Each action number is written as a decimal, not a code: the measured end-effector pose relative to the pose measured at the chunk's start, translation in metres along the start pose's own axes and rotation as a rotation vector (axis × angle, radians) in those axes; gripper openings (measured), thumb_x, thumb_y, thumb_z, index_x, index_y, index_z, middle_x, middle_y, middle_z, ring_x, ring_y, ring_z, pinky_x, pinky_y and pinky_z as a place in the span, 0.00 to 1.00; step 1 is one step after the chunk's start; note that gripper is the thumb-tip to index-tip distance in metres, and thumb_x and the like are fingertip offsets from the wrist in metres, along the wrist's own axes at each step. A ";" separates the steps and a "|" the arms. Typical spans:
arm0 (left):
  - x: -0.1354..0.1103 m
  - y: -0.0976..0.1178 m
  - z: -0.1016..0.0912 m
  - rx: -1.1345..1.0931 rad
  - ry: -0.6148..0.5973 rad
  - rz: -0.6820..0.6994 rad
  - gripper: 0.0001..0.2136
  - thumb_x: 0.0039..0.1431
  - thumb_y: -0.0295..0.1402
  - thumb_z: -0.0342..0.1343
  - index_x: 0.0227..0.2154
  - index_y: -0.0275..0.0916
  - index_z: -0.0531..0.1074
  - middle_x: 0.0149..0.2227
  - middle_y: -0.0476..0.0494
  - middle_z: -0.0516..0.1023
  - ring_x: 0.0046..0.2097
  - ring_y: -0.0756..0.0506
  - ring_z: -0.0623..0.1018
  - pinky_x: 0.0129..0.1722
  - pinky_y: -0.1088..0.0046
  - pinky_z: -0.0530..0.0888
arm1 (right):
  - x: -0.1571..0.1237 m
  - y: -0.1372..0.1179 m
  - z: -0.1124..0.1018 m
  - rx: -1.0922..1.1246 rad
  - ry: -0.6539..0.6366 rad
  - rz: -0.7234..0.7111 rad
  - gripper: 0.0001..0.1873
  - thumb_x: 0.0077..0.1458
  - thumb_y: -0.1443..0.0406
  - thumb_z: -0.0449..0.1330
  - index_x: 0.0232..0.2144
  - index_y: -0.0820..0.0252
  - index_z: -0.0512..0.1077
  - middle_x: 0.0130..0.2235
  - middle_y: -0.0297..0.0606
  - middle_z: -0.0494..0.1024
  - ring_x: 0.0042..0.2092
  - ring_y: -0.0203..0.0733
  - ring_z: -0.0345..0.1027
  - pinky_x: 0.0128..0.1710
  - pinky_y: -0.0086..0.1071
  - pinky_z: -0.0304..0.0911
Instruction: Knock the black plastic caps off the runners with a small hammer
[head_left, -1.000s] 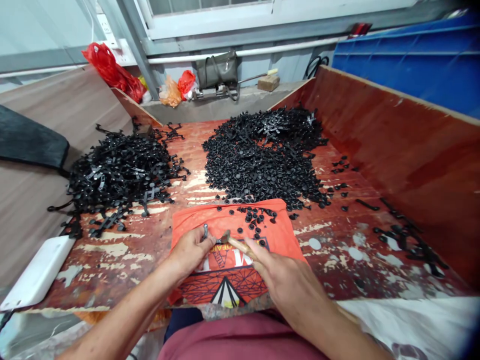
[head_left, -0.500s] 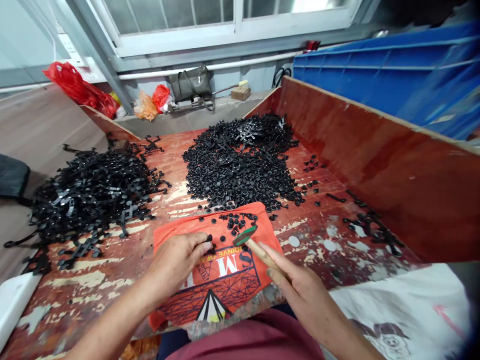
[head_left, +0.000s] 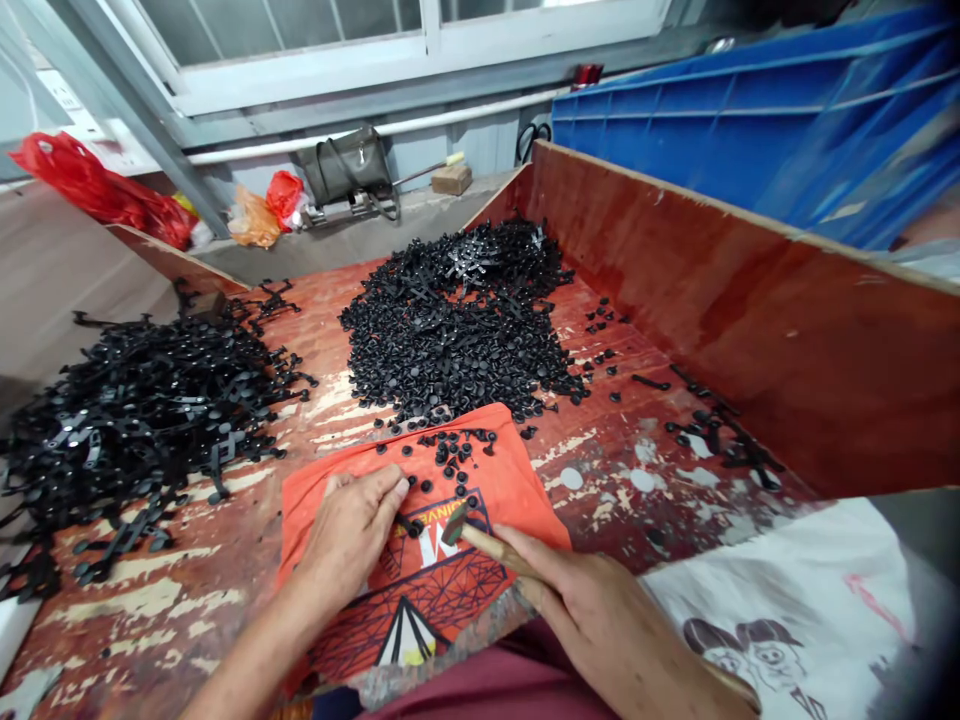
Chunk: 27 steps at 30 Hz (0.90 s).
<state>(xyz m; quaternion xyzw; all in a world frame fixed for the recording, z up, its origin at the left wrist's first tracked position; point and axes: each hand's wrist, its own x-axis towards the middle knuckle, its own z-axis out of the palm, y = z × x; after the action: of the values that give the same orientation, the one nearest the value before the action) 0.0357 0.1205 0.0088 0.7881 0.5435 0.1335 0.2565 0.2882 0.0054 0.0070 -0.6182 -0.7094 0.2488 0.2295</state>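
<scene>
V. bright in here: cool-white, fairly even light, source out of view. Window (head_left: pixel 292 35) panes look dim grey by comparison. Small hard glints on the left pile (head_left: pixel 142 410) & at back of the middle pile (head_left: pixel 457 330); darker bits of both merge, little detail. Pale patches on the desk (head_left: pixel 322 300) betw. them, glare or worn paint, can't tell. Faint soft shadow by left hand (head_left: pixel 356 525). Hammer (head_left: pixel 454 522) head's a bit soft. Blue crate (head_left: pixel 697 110) smears twd the R edge. Wide-angle stretch at sides, straight lines slanting; R corners fall off near-black.
</scene>
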 end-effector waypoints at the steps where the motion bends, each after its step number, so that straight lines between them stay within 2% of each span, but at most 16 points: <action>1: 0.001 -0.001 0.001 -0.006 -0.007 -0.005 0.16 0.66 0.39 0.47 0.23 0.41 0.65 0.21 0.53 0.69 0.27 0.46 0.69 0.38 0.69 0.56 | 0.000 0.000 0.000 0.000 -0.061 0.009 0.26 0.63 0.66 0.55 0.60 0.34 0.67 0.44 0.30 0.84 0.36 0.46 0.81 0.39 0.36 0.76; 4: 0.002 0.001 0.002 -0.029 -0.045 -0.007 0.17 0.67 0.41 0.45 0.23 0.41 0.64 0.22 0.52 0.70 0.29 0.45 0.70 0.39 0.69 0.57 | 0.002 -0.003 -0.003 -0.001 -0.182 0.052 0.27 0.64 0.67 0.53 0.62 0.37 0.65 0.44 0.33 0.84 0.39 0.48 0.80 0.42 0.39 0.75; 9: 0.006 0.003 0.004 -0.018 -0.094 -0.005 0.18 0.68 0.41 0.41 0.23 0.40 0.62 0.25 0.50 0.71 0.31 0.45 0.70 0.38 0.69 0.57 | 0.004 -0.004 -0.004 0.004 -0.225 0.081 0.27 0.65 0.67 0.52 0.63 0.40 0.65 0.45 0.35 0.84 0.40 0.47 0.80 0.43 0.37 0.73; 14: 0.008 0.001 0.008 0.016 -0.109 -0.021 0.18 0.67 0.39 0.42 0.21 0.40 0.60 0.21 0.52 0.68 0.27 0.47 0.68 0.38 0.69 0.57 | 0.003 -0.003 -0.003 0.011 -0.223 0.063 0.27 0.65 0.67 0.51 0.63 0.41 0.64 0.44 0.35 0.84 0.40 0.46 0.79 0.44 0.36 0.72; 20: 0.010 0.004 0.008 0.027 -0.121 -0.021 0.18 0.66 0.38 0.43 0.19 0.40 0.57 0.18 0.53 0.64 0.24 0.49 0.64 0.33 0.71 0.56 | 0.004 -0.001 -0.003 0.068 -0.222 0.053 0.27 0.67 0.65 0.49 0.64 0.35 0.61 0.47 0.32 0.83 0.39 0.46 0.80 0.40 0.35 0.72; 24: 0.012 0.008 0.007 0.088 -0.101 -0.010 0.17 0.63 0.33 0.43 0.18 0.39 0.57 0.17 0.53 0.64 0.23 0.50 0.63 0.33 0.71 0.55 | 0.015 -0.007 -0.012 0.070 -0.143 0.034 0.27 0.68 0.65 0.48 0.66 0.38 0.57 0.50 0.34 0.82 0.39 0.44 0.79 0.37 0.33 0.72; 27: 0.014 0.011 0.004 0.110 -0.106 -0.021 0.14 0.59 0.29 0.45 0.17 0.39 0.58 0.18 0.52 0.64 0.23 0.50 0.64 0.32 0.71 0.54 | 0.028 -0.013 -0.020 0.005 -0.122 -0.025 0.28 0.69 0.65 0.46 0.67 0.36 0.53 0.54 0.32 0.79 0.40 0.42 0.79 0.38 0.33 0.72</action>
<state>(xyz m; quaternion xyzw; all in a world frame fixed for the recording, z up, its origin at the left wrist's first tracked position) 0.0511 0.1292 0.0103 0.8013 0.5438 0.0591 0.2425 0.2874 0.0327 0.0313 -0.5924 -0.7291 0.2851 0.1904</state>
